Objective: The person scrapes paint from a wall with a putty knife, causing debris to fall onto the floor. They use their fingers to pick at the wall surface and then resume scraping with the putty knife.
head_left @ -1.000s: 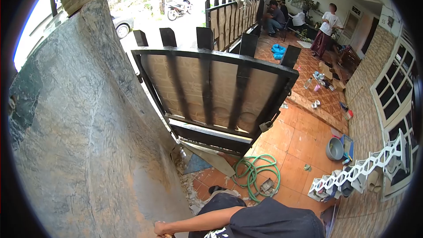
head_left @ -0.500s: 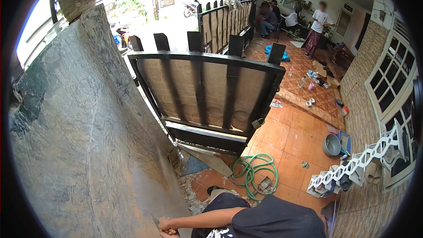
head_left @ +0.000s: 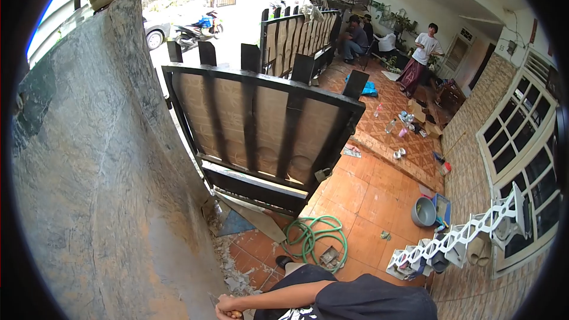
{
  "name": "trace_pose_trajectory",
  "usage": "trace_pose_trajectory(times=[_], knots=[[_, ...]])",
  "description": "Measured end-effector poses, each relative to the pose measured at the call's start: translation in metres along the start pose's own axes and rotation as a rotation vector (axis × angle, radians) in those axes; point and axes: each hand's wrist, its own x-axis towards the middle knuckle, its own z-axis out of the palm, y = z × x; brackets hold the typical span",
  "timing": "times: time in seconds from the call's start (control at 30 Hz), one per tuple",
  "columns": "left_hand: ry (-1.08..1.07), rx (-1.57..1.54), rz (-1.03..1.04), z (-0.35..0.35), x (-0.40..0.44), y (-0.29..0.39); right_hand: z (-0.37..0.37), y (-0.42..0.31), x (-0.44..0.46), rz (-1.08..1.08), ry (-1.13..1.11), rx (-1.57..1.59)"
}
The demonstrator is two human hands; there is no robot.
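Wall (head_left: 106, 160): grey, patchy, left of gate (head_left: 261, 124). Right hand (head_left: 225, 306) against it, below gate; fingers curled, cannot tell what they grip. Shirt (head_left: 379, 299), below gate: white print, illegible. House number (head_left: 511, 48), right of gate: apparently 55.

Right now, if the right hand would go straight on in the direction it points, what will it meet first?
Most likely the mottled grey wall, which fills the view beyond the right hand; how near it is, this single view leaves unclear.
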Motion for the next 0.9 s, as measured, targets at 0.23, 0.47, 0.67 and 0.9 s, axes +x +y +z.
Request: trace_pose_trajectory(times=[0.23, 0.47, 0.67, 0.9], knots=[[-0.191, -0.026, -0.106, -0.002, 0.034, -0.013, -0.056, 0.026, 0.015, -0.073, -0.220, 0.121], [-0.321, -0.175, -0.025, 0.028, 0.030, -0.047, -0.115, 0.016, -0.004, -0.107, -0.460, 0.139], [-0.009, -0.088, 0.076, 0.089, 0.022, -0.082, -0.145, 0.028, -0.022, -0.131, -0.471, 0.063], [-0.016, -0.082, 0.069, 0.119, 0.018, -0.105, -0.170, 0.040, -0.040, -0.145, -0.480, 0.002]])
